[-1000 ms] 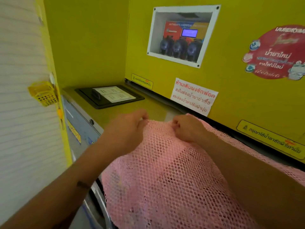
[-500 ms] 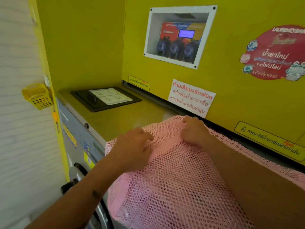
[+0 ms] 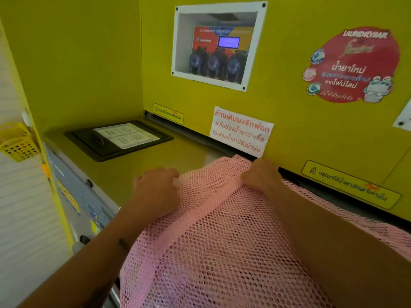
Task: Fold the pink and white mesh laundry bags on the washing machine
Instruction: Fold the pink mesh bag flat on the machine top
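Plastic basket (image 3: 16, 143), yellow and perforated, hangs at far left. Next, a black rectangular hatch (image 3: 117, 138) is set into the washer top (image 3: 155, 158). The left hand (image 3: 155, 192) pinches the pink bag (image 3: 211, 241), an open honeycomb mesh draped over the washer's front; the right hand (image 3: 261, 176) grips its far edge. A white notice (image 3: 241, 132) carries red Thai lettering; a round red sticker (image 3: 353, 65) reads "LAUNDRYBAR".

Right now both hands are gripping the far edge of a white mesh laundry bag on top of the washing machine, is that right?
Not quite: the bag is pink, not white. The head view shows the left hand and the right hand both gripping the far edge of the pink mesh laundry bag, which lies on top of the washing machine. No white bag is in view.
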`<control>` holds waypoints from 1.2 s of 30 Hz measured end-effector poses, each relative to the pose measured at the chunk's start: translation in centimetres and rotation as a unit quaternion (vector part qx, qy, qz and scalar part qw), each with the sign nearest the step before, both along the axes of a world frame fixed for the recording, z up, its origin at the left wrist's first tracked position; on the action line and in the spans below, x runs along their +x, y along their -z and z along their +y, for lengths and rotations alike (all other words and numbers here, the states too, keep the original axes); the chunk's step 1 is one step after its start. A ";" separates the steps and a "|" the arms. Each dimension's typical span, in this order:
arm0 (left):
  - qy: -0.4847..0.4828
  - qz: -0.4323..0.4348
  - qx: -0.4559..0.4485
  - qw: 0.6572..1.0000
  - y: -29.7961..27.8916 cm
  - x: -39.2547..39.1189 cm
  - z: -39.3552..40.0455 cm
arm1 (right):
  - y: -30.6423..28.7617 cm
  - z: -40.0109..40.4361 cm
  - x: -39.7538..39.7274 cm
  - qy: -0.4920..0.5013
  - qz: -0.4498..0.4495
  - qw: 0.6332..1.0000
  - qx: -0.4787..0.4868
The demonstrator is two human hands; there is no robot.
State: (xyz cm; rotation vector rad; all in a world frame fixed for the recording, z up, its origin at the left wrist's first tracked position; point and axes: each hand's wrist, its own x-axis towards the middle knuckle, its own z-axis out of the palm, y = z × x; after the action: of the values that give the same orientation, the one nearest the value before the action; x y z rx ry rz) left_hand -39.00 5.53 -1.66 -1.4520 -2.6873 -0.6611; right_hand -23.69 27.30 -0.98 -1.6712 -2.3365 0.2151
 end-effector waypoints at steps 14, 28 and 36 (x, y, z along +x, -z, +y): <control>0.047 0.022 0.089 0.995 -2.4 0.8 3.7 | -2.4 2.4 3.1 -0.038 -0.083 0.984 0.151; 0.152 0.028 -0.115 0.981 1.0 4.7 5.1 | -3.4 -1.0 10.3 -0.172 0.000 0.985 0.000; 0.301 -0.016 0.138 0.943 -3.5 16.4 3.0 | -9.4 -4.8 27.6 -0.198 -0.199 0.954 -0.108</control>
State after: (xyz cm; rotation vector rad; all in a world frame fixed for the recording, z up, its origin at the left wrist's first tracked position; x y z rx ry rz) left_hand -22.61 8.52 1.80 -2.1841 -2.0247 -1.0358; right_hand 3.92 22.49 8.45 -1.4165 -3.0463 0.2319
